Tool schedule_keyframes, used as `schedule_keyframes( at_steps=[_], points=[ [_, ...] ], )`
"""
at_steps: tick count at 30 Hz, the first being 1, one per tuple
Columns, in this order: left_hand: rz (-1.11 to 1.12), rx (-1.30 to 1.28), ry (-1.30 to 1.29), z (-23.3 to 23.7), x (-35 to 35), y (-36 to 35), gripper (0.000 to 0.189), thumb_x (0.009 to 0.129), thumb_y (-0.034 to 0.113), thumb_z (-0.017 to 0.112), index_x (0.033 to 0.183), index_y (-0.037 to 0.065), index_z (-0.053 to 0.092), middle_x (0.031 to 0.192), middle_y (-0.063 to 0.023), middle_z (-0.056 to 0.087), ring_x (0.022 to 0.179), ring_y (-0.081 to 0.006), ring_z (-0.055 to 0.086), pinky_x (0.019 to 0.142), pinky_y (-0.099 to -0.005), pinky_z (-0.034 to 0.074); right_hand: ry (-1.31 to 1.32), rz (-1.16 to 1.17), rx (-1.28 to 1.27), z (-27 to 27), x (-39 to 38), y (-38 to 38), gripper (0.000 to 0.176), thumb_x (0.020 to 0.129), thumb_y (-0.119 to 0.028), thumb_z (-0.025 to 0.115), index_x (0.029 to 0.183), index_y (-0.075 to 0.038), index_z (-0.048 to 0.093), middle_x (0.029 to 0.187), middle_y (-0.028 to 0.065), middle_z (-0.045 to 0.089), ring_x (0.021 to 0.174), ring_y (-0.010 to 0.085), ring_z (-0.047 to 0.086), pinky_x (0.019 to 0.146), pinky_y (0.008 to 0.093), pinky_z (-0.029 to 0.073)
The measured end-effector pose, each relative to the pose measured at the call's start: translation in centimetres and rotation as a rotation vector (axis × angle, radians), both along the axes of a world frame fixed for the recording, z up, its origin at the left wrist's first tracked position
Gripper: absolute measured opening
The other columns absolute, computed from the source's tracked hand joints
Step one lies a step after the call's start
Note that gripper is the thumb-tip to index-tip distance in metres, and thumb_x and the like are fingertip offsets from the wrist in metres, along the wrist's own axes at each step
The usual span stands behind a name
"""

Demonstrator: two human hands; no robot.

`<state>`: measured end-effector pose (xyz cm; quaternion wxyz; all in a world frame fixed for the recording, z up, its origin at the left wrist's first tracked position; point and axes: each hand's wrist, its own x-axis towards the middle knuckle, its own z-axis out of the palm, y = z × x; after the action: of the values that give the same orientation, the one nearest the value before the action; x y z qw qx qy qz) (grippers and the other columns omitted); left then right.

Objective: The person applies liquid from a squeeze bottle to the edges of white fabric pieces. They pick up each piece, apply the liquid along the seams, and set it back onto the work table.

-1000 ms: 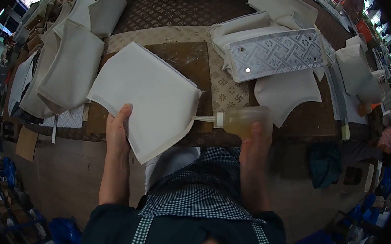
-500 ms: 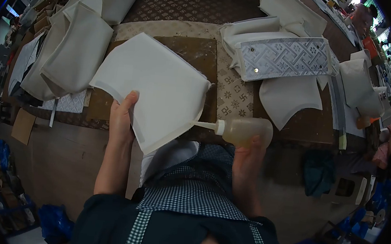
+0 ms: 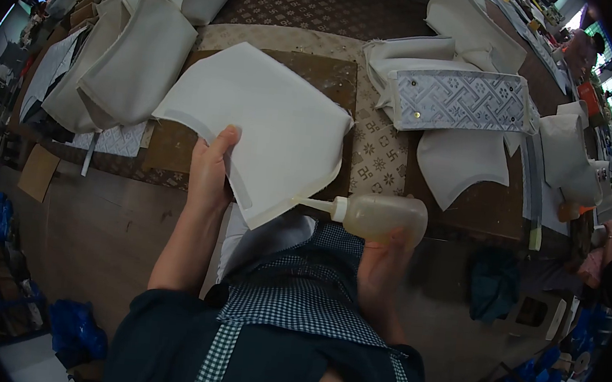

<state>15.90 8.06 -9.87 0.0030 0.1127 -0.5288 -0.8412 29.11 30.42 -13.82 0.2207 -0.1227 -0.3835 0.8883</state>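
Observation:
A white curved-edged fabric panel (image 3: 276, 122) lies partly on the table, its near corner out over the front edge. My left hand (image 3: 211, 167) grips its left side, thumb on top and fingers hidden underneath. In my right hand (image 3: 386, 258) is a translucent squeeze bottle (image 3: 384, 217) with yellowish liquid inside, held on its side. The bottle's thin nozzle points left, and its tip is at the panel's lower right edge. Along that lower edge runs a narrow pale strip.
A pile of folded whitish pieces (image 3: 127, 56) stands at the left. A grey patterned piece (image 3: 462, 101) rests on other white pieces at the right, above a curved white panel (image 3: 463, 166). A metal ruler (image 3: 533, 191) lies further right. Another person (image 3: 583, 52) is at the far right.
The nozzle tip has moved left and down along the panel's lower edge. My view has shifted, so the table things appear further right.

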Motion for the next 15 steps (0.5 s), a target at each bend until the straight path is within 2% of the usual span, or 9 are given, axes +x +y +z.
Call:
schedule_keyframes(
  at_steps=[5, 11, 15],
  points=[
    [0.004, 0.005, -0.015, 0.2, 0.2, 0.2, 0.04, 0.093, 0.012, 0.055, 0.127, -0.005, 0.042, 0.114, -0.0144, 0.057, 0.099, -0.0215, 0.06, 0.084, -0.0339, 0.052, 0.01, 0.013, 0.102, 0.5, 0.5, -1.0, 0.073, 0.085, -0.023, 0.07, 0.142, -0.004, 0.028, 0.13, 0.0153, 0.047, 0.124, 0.0269, 0.047, 0.106, 0.0444, 0.038],
    [0.023, -0.02, -0.022, 0.5, 0.4, 0.5, 0.04, 0.092, 0.012, 0.055, 0.127, -0.006, 0.043, 0.115, -0.0141, 0.057, 0.1, -0.0213, 0.06, 0.084, -0.034, 0.052, 0.035, 0.125, 0.144, 0.0, 1.0, -2.0, 0.072, 0.084, -0.02, 0.068, 0.142, -0.004, 0.028, 0.13, 0.0175, 0.047, 0.125, 0.0274, 0.046, 0.108, 0.0436, 0.037],
    [0.012, -0.02, -0.01, 0.3, 0.3, 0.3, 0.04, 0.092, 0.013, 0.056, 0.127, -0.005, 0.043, 0.115, -0.0137, 0.057, 0.1, -0.0207, 0.06, 0.084, -0.034, 0.052, -0.007, 0.243, 0.031, 0.4, 1.2, -2.0, 0.072, 0.085, -0.023, 0.067, 0.142, -0.003, 0.028, 0.128, 0.0168, 0.048, 0.124, 0.0271, 0.047, 0.107, 0.0438, 0.038]
  ],
)
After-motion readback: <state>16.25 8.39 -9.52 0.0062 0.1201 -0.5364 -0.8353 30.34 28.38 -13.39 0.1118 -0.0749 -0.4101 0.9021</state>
